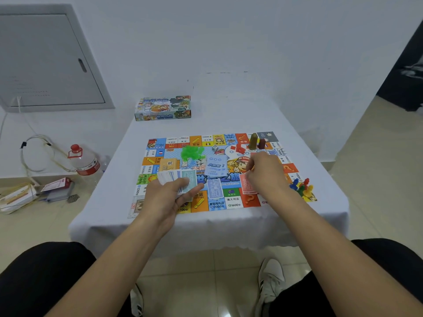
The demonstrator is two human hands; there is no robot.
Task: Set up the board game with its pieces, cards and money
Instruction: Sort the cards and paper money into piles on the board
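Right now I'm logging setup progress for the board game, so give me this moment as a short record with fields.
surface: table with white cloth
board: laid flat on the cloth
left hand: holds a stack of paper money
right hand: at a red note on the board
on board: green pieces, die, blue card, pawns at right edge
game box: far end of table

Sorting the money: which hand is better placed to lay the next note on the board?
The right hand. It already pinches a red note just above the board, beside the blue note lying there. The left hand is taken up gripping the fanned stack of notes.
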